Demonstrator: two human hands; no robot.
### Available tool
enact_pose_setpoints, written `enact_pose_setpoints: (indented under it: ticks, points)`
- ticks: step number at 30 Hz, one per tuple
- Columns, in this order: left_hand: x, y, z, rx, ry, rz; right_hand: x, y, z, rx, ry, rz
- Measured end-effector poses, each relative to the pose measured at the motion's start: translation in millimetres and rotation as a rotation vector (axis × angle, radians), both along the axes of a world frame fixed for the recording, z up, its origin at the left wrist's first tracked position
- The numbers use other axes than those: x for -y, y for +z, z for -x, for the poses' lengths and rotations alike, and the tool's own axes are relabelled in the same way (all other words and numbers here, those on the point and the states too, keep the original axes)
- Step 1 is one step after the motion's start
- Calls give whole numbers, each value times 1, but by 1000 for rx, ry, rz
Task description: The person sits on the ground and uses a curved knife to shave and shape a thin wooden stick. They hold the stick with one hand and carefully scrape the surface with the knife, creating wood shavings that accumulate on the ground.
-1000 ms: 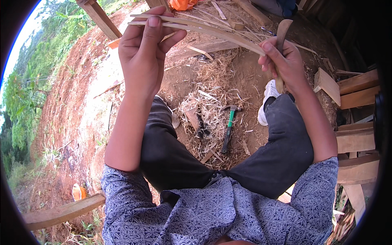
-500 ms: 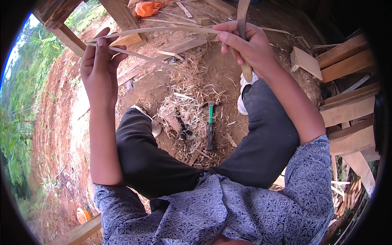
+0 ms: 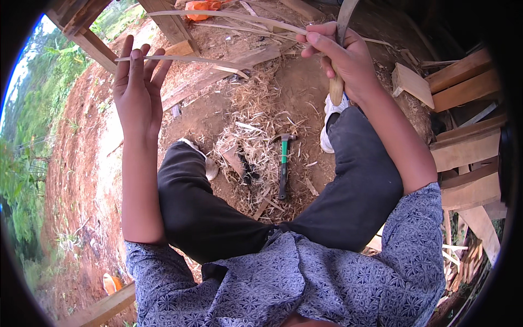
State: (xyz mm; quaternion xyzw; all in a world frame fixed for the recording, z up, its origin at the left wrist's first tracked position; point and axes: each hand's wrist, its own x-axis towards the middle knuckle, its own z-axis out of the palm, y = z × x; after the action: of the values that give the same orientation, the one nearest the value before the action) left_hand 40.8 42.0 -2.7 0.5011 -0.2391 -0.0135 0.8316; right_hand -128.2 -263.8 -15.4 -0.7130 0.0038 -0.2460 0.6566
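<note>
Now the upper strip [image 3: 234, 16] has come free of the left hand [image 3: 136, 90], whose fingers pinch only the lower strip [image 3: 188, 58], while the right hand [image 3: 353, 57] pinches its own strip beside the knife [image 3: 336, 87], leaving the two parted.

Can't see tip of knife [image 3: 344, 23], clipped by top edge, or blade-handle joint, covered by right hand [image 3: 353, 61]. Can't separate far end of strip [image 3: 185, 58] in left hand [image 3: 137, 91] from sliver [image 3: 231, 71] behind. Can't identify dark object [image 3: 249, 175] half-buried in shavings [image 3: 251, 140], or blurry orange item [image 3: 111, 284] lower left.
</note>
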Motion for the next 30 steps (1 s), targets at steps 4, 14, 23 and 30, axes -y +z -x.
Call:
enact_pose_setpoints:
  ticks: [4,14,23,30]
  points:
    - [10,7,11,-50,-130,66,-8,-1,-2,-99,29,99]
    - [-8,-2,-11,-96,-112,172,-16,2,2,-66,325,-4]
    - [-12,4,-9,-104,-95,242,-25,5,4,-62,263,101]
    - [-12,6,-7,-69,-114,271,-26,7,6,-60,242,118]
